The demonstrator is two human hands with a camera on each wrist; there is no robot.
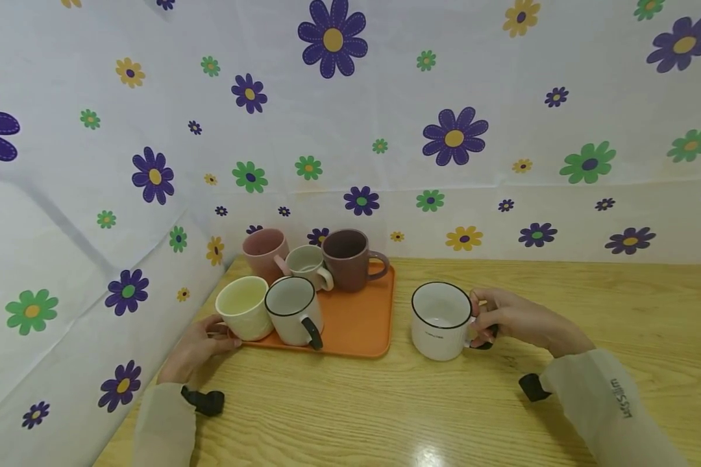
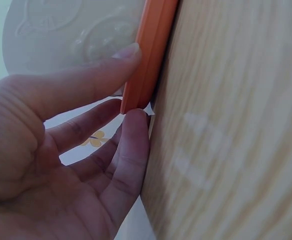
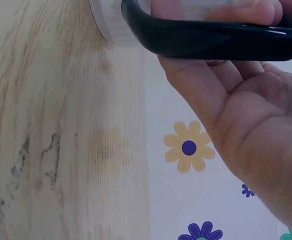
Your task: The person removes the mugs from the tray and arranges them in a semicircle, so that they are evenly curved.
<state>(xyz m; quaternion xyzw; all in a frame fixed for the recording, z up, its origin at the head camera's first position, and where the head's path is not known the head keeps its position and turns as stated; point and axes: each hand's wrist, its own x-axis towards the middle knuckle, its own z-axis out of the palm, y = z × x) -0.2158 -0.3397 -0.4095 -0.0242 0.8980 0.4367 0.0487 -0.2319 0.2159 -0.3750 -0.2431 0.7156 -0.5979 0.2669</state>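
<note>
A white enamel-style mug (image 1: 438, 334) with a dark rim and black handle (image 3: 226, 42) is upright at the right of the tray. My right hand (image 1: 520, 321) grips it by the handle, fingers passing through the loop. Whether its base touches the table cannot be told. At the near left corner of the orange tray (image 1: 359, 324), my left hand (image 1: 189, 350) pinches the edge, thumb above and a fingertip below in the left wrist view. Closest to that thumb on the tray is a pale yellow mug (image 1: 245, 314). Beside it stands another white mug (image 1: 292, 318) with a black handle.
Toward the back of the tray stand a pink mug (image 1: 265, 253), a small pale grey mug (image 1: 306, 266) and a dark mauve mug (image 1: 347, 259). Flower-printed white sheeting (image 1: 385, 97) rises behind and left of the wooden table (image 1: 339, 408).
</note>
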